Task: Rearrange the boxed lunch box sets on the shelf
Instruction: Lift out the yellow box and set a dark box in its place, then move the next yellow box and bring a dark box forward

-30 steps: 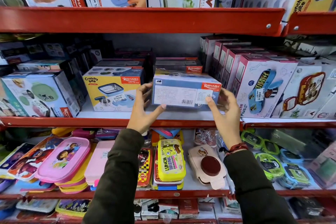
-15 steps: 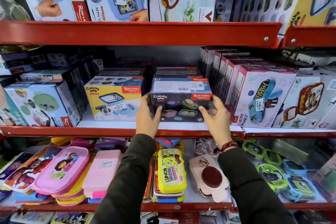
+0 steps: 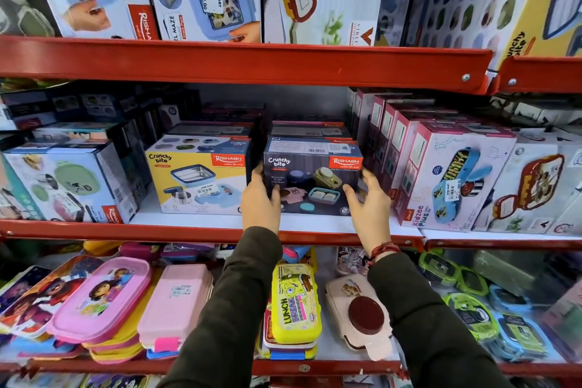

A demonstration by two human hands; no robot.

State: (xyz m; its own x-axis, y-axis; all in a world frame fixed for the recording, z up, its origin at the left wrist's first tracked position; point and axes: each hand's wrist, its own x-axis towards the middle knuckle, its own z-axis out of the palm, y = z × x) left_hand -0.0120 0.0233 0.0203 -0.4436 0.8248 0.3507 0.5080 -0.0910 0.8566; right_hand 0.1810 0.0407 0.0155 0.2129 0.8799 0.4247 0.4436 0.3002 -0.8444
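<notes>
A dark Crunchy Bite lunch box set box [image 3: 311, 178] stands upright on the middle shelf [image 3: 201, 228], picture side facing me. My left hand [image 3: 259, 203] grips its lower left corner, thumb on the front. My right hand [image 3: 370, 205] is at its lower right corner with fingers spread, touching the front edge lightly. A yellow Crunchy Bite box [image 3: 196, 178] stands just left of it. More flat boxes [image 3: 310, 131] are stacked behind the dark box.
A row of pink Kidzee Plus boxes [image 3: 447, 179] stands close on the right. A pale green-printed box [image 3: 63, 183] is at far left. Large boxes fill the top shelf [image 3: 245, 63]. Loose lunch boxes, like a yellow Lunch Break one [image 3: 296, 302], lie below.
The dark box was held tilted with its label side toward me, then turned upright and set down on the shelf. My right hand has loosened its hold at the corner.
</notes>
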